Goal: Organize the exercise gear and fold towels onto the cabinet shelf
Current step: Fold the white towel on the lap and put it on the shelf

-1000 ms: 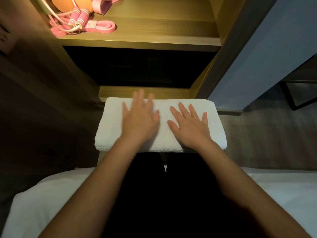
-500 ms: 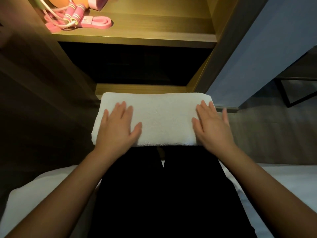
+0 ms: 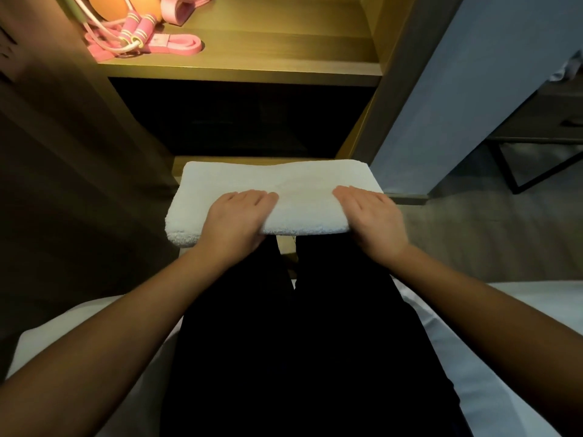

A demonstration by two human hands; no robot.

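Observation:
A folded white towel (image 3: pixel 284 184) lies across my knees in front of the wooden cabinet. My left hand (image 3: pixel 236 219) and my right hand (image 3: pixel 375 219) hold its near edge, fingers on top and thumbs hidden beneath. The edge between them is raised a little. On the lit cabinet shelf (image 3: pixel 252 61) above lie a pink jump rope (image 3: pixel 140 29), a pink resistance band (image 3: pixel 179 45) and an orange ball (image 3: pixel 107 7), bunched at the shelf's left end.
Below the lit shelf is a dark compartment (image 3: pixel 239 121). A blue-grey panel (image 3: pixel 473 89) stands to the right, with a black metal-framed table (image 3: pixel 536 146) beyond it. I sit on a white bed (image 3: pixel 520 310) in black trousers.
Both hands slid from lying flat on the towel's top back to its near edge and took hold of it. The near edge has lifted slightly.

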